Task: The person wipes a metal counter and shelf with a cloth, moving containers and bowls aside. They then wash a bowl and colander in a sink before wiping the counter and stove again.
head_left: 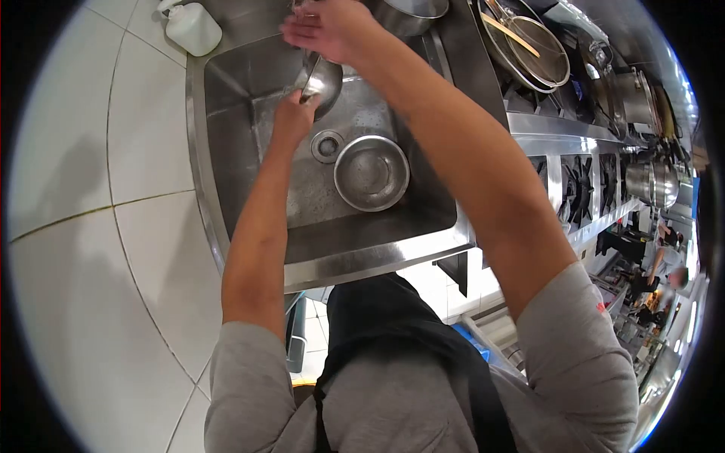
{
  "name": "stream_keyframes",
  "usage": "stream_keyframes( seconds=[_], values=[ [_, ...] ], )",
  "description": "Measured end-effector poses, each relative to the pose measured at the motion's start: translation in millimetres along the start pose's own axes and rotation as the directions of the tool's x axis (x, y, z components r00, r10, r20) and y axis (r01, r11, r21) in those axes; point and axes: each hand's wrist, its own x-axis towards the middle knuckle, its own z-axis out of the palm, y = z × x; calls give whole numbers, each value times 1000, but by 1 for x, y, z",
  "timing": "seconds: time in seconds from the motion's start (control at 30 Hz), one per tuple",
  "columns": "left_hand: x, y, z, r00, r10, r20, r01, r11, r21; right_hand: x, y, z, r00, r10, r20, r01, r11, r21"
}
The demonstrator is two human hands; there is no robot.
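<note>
Over the steel sink (302, 189), my left hand (297, 113) grips a shiny metal bowl (325, 84) by its rim, holding it tilted on its side. My right hand (326, 29) is above the bowl near the back edge of the sink, fingers stretched out and slightly blurred; nothing shows in it. A second round metal bowl (371, 174) rests on the sink floor, right of the drain (327, 146).
A white pump bottle (193, 30) stands at the sink's back left corner. Behind my right arm is a metal pot (411, 13). Strainers (540, 53) lie over the stove at right, with another pot (651, 183) farther along. Distant people (668, 260) appear at far right.
</note>
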Motion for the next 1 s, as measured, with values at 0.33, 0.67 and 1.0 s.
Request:
stream_keyframes(
  seconds=[0.33, 0.67, 1.0],
  values=[
    [101, 25, -79, 980, 96, 175, -91, 995, -34, -23, 43, -37, 972, 204, 117, -181, 966, -185],
    [-26, -21, 79, 847, 379, -373, -387, 920, 57, 16, 194, -25, 973, 182, -141, -230, 768, -598],
    [10, -74, 62, 914, -388, 120, 397, 791, -465, -188, 280, -18, 424, 826, -372, -843, 510, 172]
  ],
)
